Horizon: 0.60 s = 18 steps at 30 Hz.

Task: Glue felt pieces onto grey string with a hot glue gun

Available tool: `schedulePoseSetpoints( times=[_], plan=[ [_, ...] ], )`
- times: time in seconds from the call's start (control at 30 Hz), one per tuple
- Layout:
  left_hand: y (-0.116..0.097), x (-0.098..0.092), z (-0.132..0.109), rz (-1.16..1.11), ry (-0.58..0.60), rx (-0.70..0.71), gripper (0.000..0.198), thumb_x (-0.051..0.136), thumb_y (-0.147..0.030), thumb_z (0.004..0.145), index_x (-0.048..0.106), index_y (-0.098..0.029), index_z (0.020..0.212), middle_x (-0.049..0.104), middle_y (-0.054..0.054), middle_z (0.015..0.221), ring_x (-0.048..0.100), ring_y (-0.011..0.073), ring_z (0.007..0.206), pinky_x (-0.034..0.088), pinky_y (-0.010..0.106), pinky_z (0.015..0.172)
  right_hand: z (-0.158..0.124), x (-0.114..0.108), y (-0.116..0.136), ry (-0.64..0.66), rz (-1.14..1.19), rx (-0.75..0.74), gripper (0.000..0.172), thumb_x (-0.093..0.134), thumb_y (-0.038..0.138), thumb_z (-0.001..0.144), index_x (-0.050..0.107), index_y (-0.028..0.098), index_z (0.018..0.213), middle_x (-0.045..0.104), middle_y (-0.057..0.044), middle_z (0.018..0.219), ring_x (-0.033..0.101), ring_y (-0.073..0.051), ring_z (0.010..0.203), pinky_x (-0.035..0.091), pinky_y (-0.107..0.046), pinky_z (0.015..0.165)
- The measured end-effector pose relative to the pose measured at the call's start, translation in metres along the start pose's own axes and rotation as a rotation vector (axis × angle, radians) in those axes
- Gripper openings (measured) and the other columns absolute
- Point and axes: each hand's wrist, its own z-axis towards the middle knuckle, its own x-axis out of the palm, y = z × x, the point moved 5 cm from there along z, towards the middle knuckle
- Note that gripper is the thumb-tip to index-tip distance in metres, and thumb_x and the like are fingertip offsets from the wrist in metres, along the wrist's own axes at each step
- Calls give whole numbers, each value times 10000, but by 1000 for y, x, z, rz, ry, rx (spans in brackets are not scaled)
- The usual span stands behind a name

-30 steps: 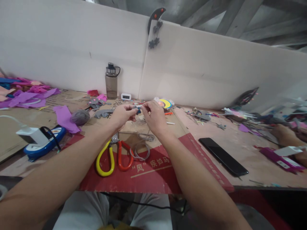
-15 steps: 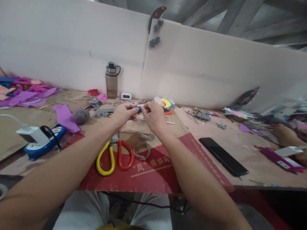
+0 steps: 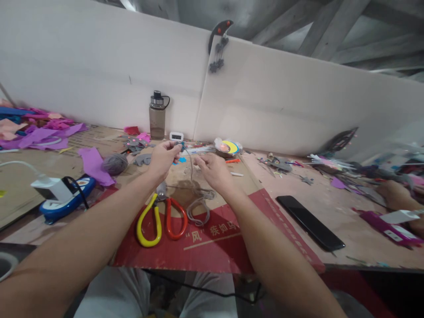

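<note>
Small dark-blue piece (image 3: 182,145), slim grey cord (image 3: 191,168) trailing down, pinched by left hand (image 3: 165,158); right hand (image 3: 213,170), grip unclear.

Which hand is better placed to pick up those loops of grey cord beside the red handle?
Probably the right hand: it looks nearer the cord loops, and nothing clearly shows in its grip. The left hand is pinching a small bluish piece.
</note>
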Motion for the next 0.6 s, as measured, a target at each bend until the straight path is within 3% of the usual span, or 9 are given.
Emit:
schedulePoseSetpoints(
  times=[0.1,0.23,0.37,0.47,0.6],
  plan=[
    [-1,-7,3,-53,-61,1,148,665,-254,670,580,-137,702,487,-40,517,413,42,420,296,162,383,-4,-18,-20,-3,-79,217,359,384,392,887,624,171,738,617,-28,662,519,-134,606,320,-241,570],
    [-1,-9,6,-221,-52,-66,146,678,-227,661,556,-148,677,465,-52,500,397,38,400,267,160,366,-22,-39,-52,26,-320,400,329,419,392,864,632,141,852,657,-101,785,580,-180,705,362,-263,615],
    [0,-5,6,-405,-18,-165,156,684,-171,644,530,-144,647,451,-57,497,415,37,410,252,147,351,-49,-20,-86,293,-468,535,379,490,477,812,647,160,947,671,-135,881,614,-232,844,414,-288,705],
    [3,-3,5,-474,-40,-263,135,676,-142,642,542,-136,657,478,-50,522,445,36,425,261,135,340,-57,-1,-103,311,-447,615,392,520,415,790,633,102,997,663,-186,953,630,-257,845,435,-300,682],
    [7,-4,5,-489,-53,-351,104,661,-119,653,560,-129,676,505,-43,540,442,31,408,265,128,317,-50,8,-109,301,-395,653,265,500,271,771,650,123,932,685,-143,870,640,-210,727,432,-260,587]
  ],
)
